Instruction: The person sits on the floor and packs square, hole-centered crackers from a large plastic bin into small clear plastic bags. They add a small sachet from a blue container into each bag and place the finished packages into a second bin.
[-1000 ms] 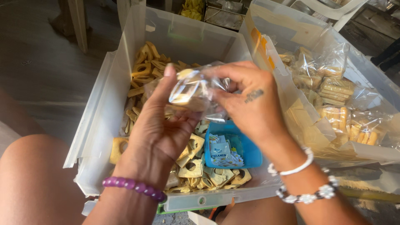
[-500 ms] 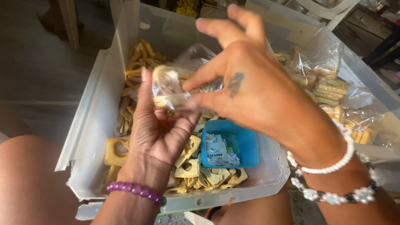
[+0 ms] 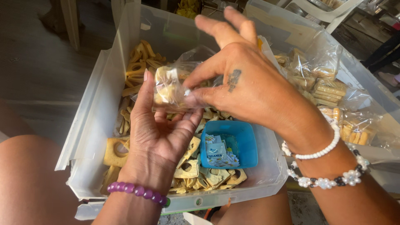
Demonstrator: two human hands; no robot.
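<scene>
The left hand (image 3: pixel 160 137) is lying palm up, fingers open, cradling a small clear bag (image 3: pixel 175 85) of yellow biscuit pieces above the clear plastic bin (image 3: pixel 89 125). The right hand (image 3: pixel 250 87) is pinching the bag's edge at 3 o'clock between thumb and forefinger. The bag-closing step seems to be in hand; next likely calls for a firm seal. A blue tub (image 3: pixel 246 143) of small packets is sitting at 5 o'clock.
</scene>
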